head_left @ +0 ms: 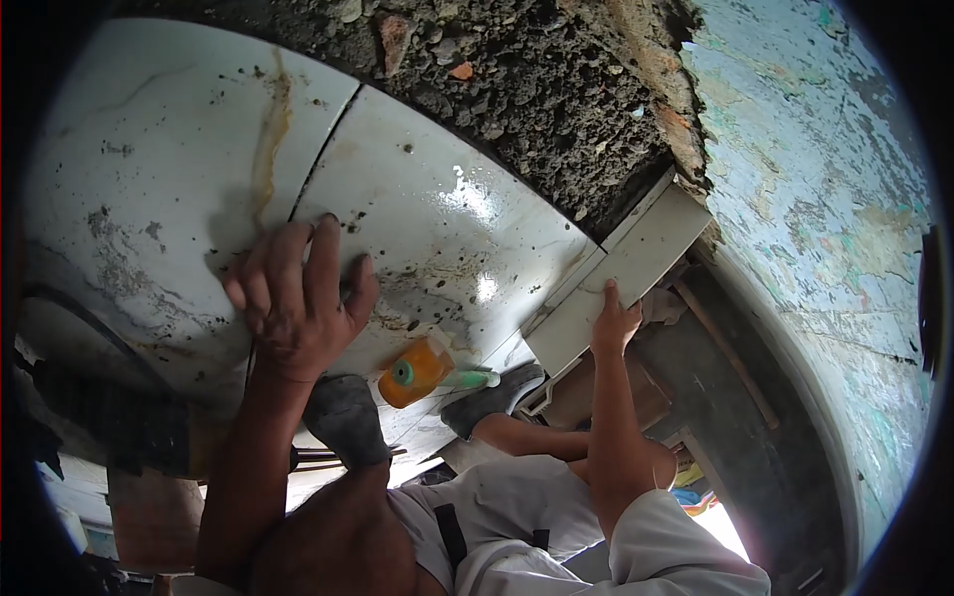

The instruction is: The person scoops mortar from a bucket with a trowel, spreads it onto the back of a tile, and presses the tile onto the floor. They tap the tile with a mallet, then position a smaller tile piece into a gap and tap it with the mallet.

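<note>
My left hand (pixel 300 293) lies palm down on the large white marbled tiles, its fingers apart near the dark joint between the left tile (pixel 169 129) and the middle tile (pixel 407 199). A narrow tile strip (pixel 646 243) sits at the right end of the middle tile. My right hand (pixel 616 323) grips the strip's near edge, with one digit on top; the remaining fingers are mostly hidden beneath. Between my hands lies a mallet (pixel 415 372) with an orange head and a pale green handle, close to my feet.
Rough grey mortar with stones (pixel 527 109) borders the tiles' far edge. A wall with peeling pale blue paint (pixel 815 199) rises on the right. My dark shoes (pixel 348 417) are near the mallet. A long wooden piece (pixel 725 353) lies low on the right.
</note>
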Demonstrator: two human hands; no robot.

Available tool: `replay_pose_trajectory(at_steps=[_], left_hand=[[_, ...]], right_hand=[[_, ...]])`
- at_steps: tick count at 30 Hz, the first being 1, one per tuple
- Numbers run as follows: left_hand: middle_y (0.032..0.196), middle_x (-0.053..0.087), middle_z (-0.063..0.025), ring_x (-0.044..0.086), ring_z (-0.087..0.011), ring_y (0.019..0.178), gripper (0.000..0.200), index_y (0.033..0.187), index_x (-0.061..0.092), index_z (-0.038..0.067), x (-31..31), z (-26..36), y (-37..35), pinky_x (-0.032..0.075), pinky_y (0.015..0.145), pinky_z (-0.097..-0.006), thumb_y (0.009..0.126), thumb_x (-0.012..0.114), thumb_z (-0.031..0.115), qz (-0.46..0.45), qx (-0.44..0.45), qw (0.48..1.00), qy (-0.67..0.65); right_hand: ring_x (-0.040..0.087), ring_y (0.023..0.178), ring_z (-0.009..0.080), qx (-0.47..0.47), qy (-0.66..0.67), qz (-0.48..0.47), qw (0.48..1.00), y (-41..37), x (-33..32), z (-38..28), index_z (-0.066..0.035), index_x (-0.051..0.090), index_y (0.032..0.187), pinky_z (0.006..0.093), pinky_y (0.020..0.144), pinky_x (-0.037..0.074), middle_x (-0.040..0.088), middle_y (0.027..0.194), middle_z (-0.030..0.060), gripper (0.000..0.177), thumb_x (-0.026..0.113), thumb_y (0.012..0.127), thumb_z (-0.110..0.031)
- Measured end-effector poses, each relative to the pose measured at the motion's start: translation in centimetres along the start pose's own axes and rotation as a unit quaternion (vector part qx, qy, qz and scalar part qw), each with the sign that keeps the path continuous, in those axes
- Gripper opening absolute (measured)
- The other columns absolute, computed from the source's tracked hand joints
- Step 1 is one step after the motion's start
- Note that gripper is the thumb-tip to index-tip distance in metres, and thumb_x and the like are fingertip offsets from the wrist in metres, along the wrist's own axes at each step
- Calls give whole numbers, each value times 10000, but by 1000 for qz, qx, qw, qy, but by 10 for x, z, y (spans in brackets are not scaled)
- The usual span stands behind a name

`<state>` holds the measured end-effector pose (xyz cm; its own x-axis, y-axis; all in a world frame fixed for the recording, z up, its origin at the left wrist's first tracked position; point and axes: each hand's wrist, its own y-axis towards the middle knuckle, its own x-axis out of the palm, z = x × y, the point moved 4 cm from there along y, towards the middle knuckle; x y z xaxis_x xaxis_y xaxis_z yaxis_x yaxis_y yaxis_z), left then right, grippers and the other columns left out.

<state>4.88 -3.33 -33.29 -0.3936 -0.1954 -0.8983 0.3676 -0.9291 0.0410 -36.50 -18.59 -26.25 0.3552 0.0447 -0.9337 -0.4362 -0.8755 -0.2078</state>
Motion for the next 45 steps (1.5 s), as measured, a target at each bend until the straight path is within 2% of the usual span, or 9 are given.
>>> replay_pose_trajectory(at_steps=[24,28,32,34,35,38,39,41,45], left_hand=[[1132,535,-131,495,-314,1029,483,1177,574,51,0,7,0,359,898,-459,810,640,358,38,24,998,37],[1147,545,-153,505,-342,1046,486,1162,555,32,-2,7,1,362,927,-481,794,665,330,76,25,997,25],[1101,578,-157,537,-328,1020,468,1179,535,12,-25,17,3,398,932,-464,797,716,214,107,24,989,-103],[1050,606,-137,576,-246,955,438,1188,521,-6,-34,35,5,450,874,-387,855,706,210,-37,-179,894,-408],[1003,619,-114,583,-186,912,406,1191,513,-28,-43,58,7,470,836,-329,914,662,228,-92,-200,838,-500],[1074,619,-86,588,-193,976,411,1217,527,-7,-38,69,4,468,887,-348,924,648,254,-282,-265,695,-607],[1074,620,-86,588,-193,976,411,1217,527,-7,-40,64,2,468,887,-348,924,648,254,-281,-252,705,-600],[1114,620,-75,586,-200,1012,442,1246,528,5,-50,60,-1,457,909,-345,913,657,266,-245,-298,627,-677],[1132,621,-62,577,-194,1041,496,1267,529,-2,-64,5,0,444,924,-331,888,686,277,-214,-289,719,-595]], right_hand=[[663,846,229,-18,-61,-16,998,2,-10,2,68,617,1080,354,773,508,696,943,160,413,711,846,-259],[673,808,231,21,18,-57,998,-31,-17,-19,71,616,1067,349,726,518,693,926,166,404,700,848,-259],[670,795,244,104,270,-184,939,-115,-16,-65,95,573,1129,367,723,551,682,950,194,475,684,876,-292],[670,870,274,88,309,-272,907,-156,-3,-86,109,561,1138,362,809,531,682,993,217,511,634,916,-346],[663,904,285,55,325,-300,895,-172,7,-94,101,558,1144,375,840,518,678,1005,225,515,627,921,-358],[668,924,286,-67,356,-347,865,-212,31,-122,69,519,1185,381,830,517,671,1016,231,583,590,931,-451],[668,924,286,-72,371,-341,861,-213,34,-124,69,519,1185,381,830,517,671,1016,231,583,590,931,-451],[608,1055,387,-155,293,-466,821,-222,42,-132,46,544,1184,417,941,466,637,1094,263,637,561,914,-531],[560,1125,350,-343,81,-349,868,-203,15,-72,-45,541,1222,450,946,458,579,1189,188,659,580,861,-595]])
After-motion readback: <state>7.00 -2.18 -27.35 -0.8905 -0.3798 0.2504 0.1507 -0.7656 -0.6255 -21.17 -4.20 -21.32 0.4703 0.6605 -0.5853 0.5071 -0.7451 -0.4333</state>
